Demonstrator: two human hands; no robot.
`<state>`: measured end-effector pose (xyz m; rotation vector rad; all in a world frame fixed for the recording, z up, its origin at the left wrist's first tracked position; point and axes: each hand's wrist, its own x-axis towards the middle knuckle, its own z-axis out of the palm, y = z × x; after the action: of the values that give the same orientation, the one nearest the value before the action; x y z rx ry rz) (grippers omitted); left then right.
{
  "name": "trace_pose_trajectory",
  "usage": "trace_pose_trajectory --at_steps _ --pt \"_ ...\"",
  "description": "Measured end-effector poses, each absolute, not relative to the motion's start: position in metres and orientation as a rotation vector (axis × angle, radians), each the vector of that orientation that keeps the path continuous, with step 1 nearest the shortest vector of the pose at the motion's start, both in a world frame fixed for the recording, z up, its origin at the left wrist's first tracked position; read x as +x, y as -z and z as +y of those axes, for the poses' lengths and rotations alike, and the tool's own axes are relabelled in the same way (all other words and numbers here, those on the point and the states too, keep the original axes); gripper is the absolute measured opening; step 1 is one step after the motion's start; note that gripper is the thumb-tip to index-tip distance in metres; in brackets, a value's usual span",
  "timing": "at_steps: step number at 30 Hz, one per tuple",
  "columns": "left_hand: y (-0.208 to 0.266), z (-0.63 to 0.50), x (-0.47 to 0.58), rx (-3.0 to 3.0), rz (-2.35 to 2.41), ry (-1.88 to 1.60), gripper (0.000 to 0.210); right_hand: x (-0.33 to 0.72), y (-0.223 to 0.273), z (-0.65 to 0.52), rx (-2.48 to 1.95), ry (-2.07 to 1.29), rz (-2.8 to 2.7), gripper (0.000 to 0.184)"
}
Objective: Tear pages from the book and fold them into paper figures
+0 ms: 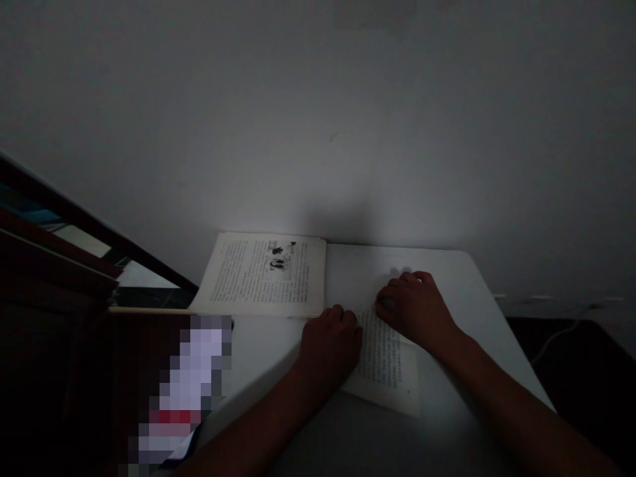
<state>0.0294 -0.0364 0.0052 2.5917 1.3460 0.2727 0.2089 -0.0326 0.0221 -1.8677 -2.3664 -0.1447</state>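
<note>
A loose printed page (385,361) lies on the white tabletop (437,271), turned sideways to me. My left hand (332,344) has its fingers curled down over the page's left edge. Over the page's far right part, my right hand (412,305) is closed, with thumb and fingers bent toward the paper. Both hands cover some of the page, and their fingertips are mostly hidden. Left of them, near the wall, rests a stack of printed pages (268,278) with a small black-and-white picture on top.
A pale wall (318,119) rises directly behind the table. On the table's left edge is a phone-like device (191,377) with a lit, pixelated screen. Dark wooden furniture (50,285) stands at the left. A thin cable (556,338) runs beyond the table's right side.
</note>
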Motion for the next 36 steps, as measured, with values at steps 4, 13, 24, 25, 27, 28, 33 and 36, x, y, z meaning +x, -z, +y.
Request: trace_pose_trajectory --at_steps 4,13,24,25,27,28,33,36 --pt "-0.006 -0.036 0.029 2.587 1.341 -0.273 0.016 0.217 -0.02 -0.031 -1.924 0.157 -2.328 0.015" --pt "-0.001 -0.037 0.028 2.62 1.352 -0.26 0.015 0.255 -0.017 -0.026 -2.025 0.258 -2.191 0.019" --pt "0.004 -0.048 0.029 2.835 1.276 -0.251 0.007 0.176 -0.002 -0.091 -1.524 -0.147 -2.338 0.022" --pt "0.004 -0.049 0.028 2.831 1.285 -0.25 0.007 0.172 0.0 -0.091 -1.535 -0.151 -2.339 0.021" --pt "0.005 -0.051 0.027 2.832 1.289 -0.247 0.008 0.17 0.002 -0.09 -1.537 -0.142 -2.333 0.023" --pt "0.005 -0.052 0.026 2.834 1.292 -0.245 0.008 0.17 0.003 -0.089 -1.534 -0.138 -2.33 0.025" --pt "0.006 -0.056 0.026 2.859 1.331 -0.236 0.013 0.178 0.009 -0.085 -1.537 -0.121 -2.315 0.029" --pt "0.007 -0.057 0.026 2.876 1.337 -0.223 0.018 0.181 0.014 -0.082 -1.583 -0.072 -2.299 0.033"
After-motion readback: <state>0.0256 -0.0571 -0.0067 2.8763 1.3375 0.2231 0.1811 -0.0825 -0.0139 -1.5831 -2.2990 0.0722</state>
